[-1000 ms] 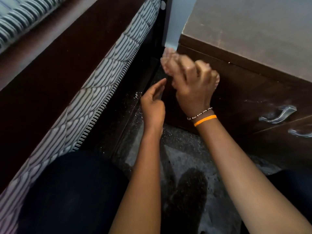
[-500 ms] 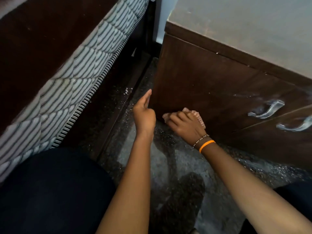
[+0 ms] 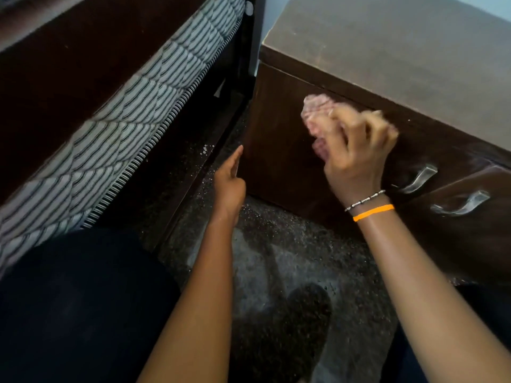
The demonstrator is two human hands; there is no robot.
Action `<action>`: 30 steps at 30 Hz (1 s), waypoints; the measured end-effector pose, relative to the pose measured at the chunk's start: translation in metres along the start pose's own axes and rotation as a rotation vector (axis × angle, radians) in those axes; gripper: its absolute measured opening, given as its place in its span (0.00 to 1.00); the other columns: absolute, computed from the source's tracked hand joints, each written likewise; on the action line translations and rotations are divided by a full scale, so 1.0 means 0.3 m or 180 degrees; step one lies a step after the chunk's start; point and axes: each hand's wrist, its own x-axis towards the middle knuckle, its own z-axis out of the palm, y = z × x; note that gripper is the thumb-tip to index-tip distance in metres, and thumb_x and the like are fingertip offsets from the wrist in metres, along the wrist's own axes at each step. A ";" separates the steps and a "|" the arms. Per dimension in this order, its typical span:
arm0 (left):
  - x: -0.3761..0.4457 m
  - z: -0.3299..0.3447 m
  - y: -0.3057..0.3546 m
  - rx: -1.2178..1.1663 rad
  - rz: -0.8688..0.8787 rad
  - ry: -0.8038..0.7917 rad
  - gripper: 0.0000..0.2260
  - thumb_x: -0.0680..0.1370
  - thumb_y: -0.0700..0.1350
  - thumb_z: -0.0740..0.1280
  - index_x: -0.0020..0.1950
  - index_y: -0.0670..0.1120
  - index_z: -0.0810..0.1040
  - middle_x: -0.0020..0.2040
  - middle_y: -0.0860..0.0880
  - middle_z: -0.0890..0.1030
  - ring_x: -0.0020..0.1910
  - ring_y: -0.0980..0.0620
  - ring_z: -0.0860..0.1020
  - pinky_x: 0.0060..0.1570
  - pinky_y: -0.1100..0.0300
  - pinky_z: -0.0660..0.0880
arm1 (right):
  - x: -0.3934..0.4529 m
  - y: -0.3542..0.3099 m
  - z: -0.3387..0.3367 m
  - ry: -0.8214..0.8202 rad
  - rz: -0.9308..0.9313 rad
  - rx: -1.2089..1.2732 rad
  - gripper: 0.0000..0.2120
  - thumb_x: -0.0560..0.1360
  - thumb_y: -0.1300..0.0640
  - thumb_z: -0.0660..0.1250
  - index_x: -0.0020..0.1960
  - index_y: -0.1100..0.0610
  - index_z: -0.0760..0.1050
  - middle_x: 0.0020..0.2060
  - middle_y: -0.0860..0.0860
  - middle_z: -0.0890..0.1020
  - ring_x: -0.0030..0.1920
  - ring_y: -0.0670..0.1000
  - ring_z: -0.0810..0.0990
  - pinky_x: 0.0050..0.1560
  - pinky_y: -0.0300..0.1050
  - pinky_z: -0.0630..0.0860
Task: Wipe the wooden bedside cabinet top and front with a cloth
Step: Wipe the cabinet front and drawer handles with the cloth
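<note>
The right hand [image 3: 356, 150] grips a bunched pink cloth [image 3: 318, 117] against the cabinet [image 3: 282, 167] front, high up just under the top edge. The left hand [image 3: 229, 183] hangs loose near the cabinet's left corner, holding nothing. Unwiped front stretches rightward toward the handles [image 3: 420, 178], nearer the right hand.

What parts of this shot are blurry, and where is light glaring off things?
Head view: the right hand and the pink cloth it grips are smeared by motion blur against the dark cabinet front; the left hand is fairly sharp. The two metal handles catch bright glints, the cabinet top shows a dull grey sheen, and the floor lies in dim shadow.
</note>
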 end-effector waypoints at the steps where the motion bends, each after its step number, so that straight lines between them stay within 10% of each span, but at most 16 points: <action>1: -0.003 -0.001 -0.001 0.0019 0.0003 -0.0046 0.36 0.68 0.19 0.47 0.72 0.44 0.65 0.71 0.48 0.67 0.64 0.61 0.66 0.57 0.75 0.64 | -0.045 -0.011 0.025 -0.0098 -0.0129 0.0039 0.10 0.80 0.58 0.57 0.59 0.50 0.70 0.57 0.48 0.68 0.51 0.54 0.66 0.48 0.49 0.63; 10: -0.009 -0.041 0.004 0.0631 0.0089 -0.0557 0.37 0.69 0.19 0.48 0.75 0.45 0.56 0.74 0.47 0.62 0.64 0.63 0.62 0.45 0.85 0.65 | -0.314 -0.151 0.179 -0.1761 -0.2036 0.0275 0.17 0.74 0.59 0.54 0.54 0.53 0.80 0.49 0.48 0.78 0.48 0.52 0.66 0.46 0.46 0.62; 13: -0.010 -0.046 0.003 0.0669 0.0109 -0.0602 0.38 0.68 0.19 0.47 0.75 0.44 0.54 0.75 0.48 0.59 0.68 0.60 0.59 0.53 0.85 0.62 | -0.304 -0.108 0.151 -0.1503 -0.2183 0.0543 0.15 0.74 0.58 0.54 0.56 0.52 0.76 0.50 0.48 0.75 0.47 0.52 0.68 0.46 0.48 0.64; 20: 0.003 -0.053 -0.002 0.0453 0.0052 -0.0495 0.38 0.67 0.18 0.46 0.74 0.43 0.57 0.74 0.47 0.61 0.73 0.52 0.58 0.55 0.79 0.55 | -0.105 -0.050 0.046 -0.0284 -0.0219 0.0370 0.11 0.78 0.57 0.62 0.58 0.46 0.77 0.57 0.44 0.72 0.53 0.52 0.67 0.51 0.49 0.63; 30: 0.041 -0.090 -0.116 0.0265 -0.0158 0.0137 0.28 0.74 0.25 0.51 0.73 0.42 0.62 0.72 0.46 0.66 0.70 0.53 0.66 0.67 0.61 0.65 | -0.252 -0.273 0.284 -0.1250 -0.1831 -0.0004 0.16 0.77 0.56 0.56 0.63 0.54 0.72 0.59 0.49 0.74 0.55 0.53 0.70 0.52 0.48 0.64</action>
